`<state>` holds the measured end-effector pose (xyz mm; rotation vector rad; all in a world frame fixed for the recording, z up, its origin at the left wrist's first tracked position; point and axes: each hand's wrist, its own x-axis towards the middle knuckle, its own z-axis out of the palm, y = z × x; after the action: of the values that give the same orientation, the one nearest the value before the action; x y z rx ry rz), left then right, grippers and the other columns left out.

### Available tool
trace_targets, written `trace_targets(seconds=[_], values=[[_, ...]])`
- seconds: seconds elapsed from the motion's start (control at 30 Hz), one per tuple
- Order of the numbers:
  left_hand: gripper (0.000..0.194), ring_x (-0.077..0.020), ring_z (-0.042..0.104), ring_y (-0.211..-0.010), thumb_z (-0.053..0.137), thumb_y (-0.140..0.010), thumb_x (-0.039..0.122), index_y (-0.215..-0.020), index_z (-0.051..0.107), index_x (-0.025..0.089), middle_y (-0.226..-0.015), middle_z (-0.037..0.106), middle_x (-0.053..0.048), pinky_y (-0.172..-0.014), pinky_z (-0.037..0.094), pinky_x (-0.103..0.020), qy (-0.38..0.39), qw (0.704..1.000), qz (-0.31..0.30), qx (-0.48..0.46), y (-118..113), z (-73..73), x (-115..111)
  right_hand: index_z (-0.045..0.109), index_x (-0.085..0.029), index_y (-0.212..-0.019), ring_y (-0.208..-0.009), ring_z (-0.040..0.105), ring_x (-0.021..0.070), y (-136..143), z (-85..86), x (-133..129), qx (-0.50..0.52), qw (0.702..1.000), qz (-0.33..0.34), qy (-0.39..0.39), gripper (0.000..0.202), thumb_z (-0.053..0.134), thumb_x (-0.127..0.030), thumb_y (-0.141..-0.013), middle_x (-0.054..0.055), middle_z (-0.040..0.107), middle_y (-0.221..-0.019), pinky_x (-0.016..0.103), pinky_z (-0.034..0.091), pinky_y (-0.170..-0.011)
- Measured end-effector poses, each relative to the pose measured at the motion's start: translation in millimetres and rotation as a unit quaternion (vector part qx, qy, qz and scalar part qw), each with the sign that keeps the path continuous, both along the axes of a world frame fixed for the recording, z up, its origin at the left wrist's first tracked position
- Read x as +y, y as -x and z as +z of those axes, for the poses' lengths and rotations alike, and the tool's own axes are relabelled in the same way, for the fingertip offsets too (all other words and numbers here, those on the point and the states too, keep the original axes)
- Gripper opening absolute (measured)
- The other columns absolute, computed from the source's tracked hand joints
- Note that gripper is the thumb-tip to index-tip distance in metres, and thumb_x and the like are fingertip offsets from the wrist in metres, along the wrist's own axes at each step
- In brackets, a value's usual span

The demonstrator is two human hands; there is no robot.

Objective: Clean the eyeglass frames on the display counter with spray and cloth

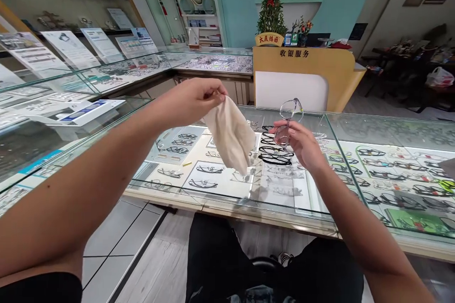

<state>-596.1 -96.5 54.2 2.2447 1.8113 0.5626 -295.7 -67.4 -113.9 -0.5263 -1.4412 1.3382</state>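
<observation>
My left hand (202, 97) pinches a corner of a cream cleaning cloth (231, 135), which hangs down loosely over the glass counter. To the right, my right hand (302, 144) grips a pair of clear-framed eyeglasses (292, 110) by its lower lens. The eyeglasses are turned on end, one lens above the fingers and the other partly behind them. Cloth and eyeglasses are apart. Below the hands, under the glass, lies a column of black-framed glasses (275, 158).
The glass display counter (220, 203) spans the front, holding several rows of frames. Another glass case runs along the left, with upright cards (71, 48) on it. A yellow cashier desk (337, 73) with a potted plant (272, 14) stands behind. My legs (220, 255) are below the counter.
</observation>
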Motion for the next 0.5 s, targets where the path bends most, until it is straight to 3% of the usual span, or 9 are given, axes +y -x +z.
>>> trace_targets(seconds=[0.23,0.5], values=[[0.025,-0.0165,0.055,-0.076,0.059,-0.106,0.044,-0.105,0.072,0.022,-0.091,0.07,-0.005,-0.07,0.04,-0.03,0.035,0.992,-0.104,-0.064,-62.0,2.9,12.8,0.082,-0.028,-0.12,-0.107,0.078,0.028,-1.7,16.3,-9.1,0.08,0.995,0.062,0.003,0.035,0.072,-0.052,-0.097,0.006,0.086,-0.113,0.052,0.062,-0.107],[0.026,-0.0198,0.064,-0.09,0.068,-0.105,0.047,-0.108,0.076,0.022,-0.1,0.073,-0.006,-0.08,0.048,-0.033,0.057,0.981,-0.135,-0.128,-86.6,12.8,23.4,0.084,-0.029,-0.121,-0.118,0.076,0.0313,-15.0,27.9,-12.1,0.033,0.995,-0.008,-0.098,0.033,0.067,-0.049,-0.101,0.006,0.086,-0.112,0.053,0.049,-0.123]])
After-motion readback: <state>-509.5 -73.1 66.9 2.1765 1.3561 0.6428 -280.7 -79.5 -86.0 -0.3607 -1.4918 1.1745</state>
